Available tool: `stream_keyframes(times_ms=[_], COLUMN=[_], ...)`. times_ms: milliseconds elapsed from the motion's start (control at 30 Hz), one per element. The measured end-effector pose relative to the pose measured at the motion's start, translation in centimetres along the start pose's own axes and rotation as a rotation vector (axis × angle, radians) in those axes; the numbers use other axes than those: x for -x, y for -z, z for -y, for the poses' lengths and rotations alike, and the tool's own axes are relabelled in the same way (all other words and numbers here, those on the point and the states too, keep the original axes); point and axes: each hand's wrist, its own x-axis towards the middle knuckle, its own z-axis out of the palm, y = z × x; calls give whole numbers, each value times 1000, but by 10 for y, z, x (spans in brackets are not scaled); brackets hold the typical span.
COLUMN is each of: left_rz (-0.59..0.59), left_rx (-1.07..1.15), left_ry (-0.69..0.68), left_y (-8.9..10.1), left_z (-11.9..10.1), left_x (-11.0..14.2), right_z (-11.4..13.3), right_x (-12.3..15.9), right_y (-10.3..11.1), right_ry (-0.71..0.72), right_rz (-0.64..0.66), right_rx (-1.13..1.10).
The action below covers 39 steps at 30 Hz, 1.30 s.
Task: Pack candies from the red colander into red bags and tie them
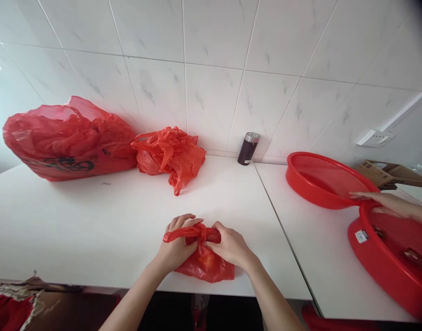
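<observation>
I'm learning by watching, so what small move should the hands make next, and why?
Perhaps firm up the pinch by the knot of the bag before any pull: the left hand and right hand hold it from either side, its plastic bunched between them. Tying or untying, I can't tell.

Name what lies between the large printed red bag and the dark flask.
The head view shows a smaller, crumpled red bag between them on the white table.

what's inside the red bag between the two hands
The left hand and right hand hold the red bag near its gathered top. An orange-yellow patch shows through the plastic, but the contents are covered, so what they are cannot be told.
</observation>
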Motion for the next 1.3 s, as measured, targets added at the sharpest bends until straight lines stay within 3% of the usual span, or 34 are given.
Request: stream_keyframes(times_ms=[100, 200, 333, 467, 600, 700, 833, 933, 1133, 1300], left_rz=[112, 168, 41, 11, -50, -129, -200, -214, -131, -38], left_rx=[86, 198, 237, 173, 93, 18, -38, -65, -121, -186], left_ry=[-101, -57, 76, 12, 20, 112, 223, 254, 282, 311], left_y=[12, 19, 14, 5, 2, 4, 4, -1, -10, -14], left_z=[-6, -11, -14, -15, -15, -11, 0, 3, -3, 1], left_x=[-1, -4, -7, -9, -10, -11, -11, -12, -23, -35], right_z=[0, 0, -3, -9, -17, -27, -42, -39, -15, -21], right_x=[-1, -1, 0, -5, -17, -23, -26, -28, -31, -35], right_y=[0, 1, 10, 13, 5, 7, 17, 18, -11, -24], right_ry=[9, 37, 90, 140, 92, 39, -47, -94, -60, -49], right_rz=[-70, -172, -258, -459, -583, -632, -660, -639, -470, -420], right_rx=[6, -30, -155, -289, -395, -410, -435, -358, -36, 130])
